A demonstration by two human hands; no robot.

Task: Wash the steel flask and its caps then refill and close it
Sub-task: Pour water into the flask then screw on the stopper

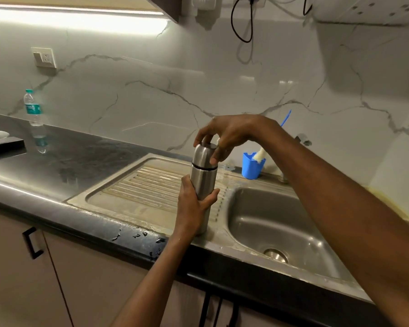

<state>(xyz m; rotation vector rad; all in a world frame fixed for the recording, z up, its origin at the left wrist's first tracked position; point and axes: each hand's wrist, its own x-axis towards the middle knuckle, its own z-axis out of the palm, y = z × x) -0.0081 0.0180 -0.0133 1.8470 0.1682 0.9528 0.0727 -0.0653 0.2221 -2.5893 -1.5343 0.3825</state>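
Left hand [193, 204] grips upright flask [202, 185] on drainboard [137, 185]; right hand [224, 135] grips its cap [204, 154].

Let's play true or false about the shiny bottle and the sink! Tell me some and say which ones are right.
1. The left hand grips the silver steel flask round its body. True.
2. The right hand holds the rounded steel cap on top of the flask. True.
3. The flask stands in the sink bowl. False: it stands on the ribbed steel draining board beside the steel sink bowl.
4. The blue plastic cup lies tipped over. False: it stands upright behind the sink.
5. A clear plastic water bottle stands on the dark counter. True.
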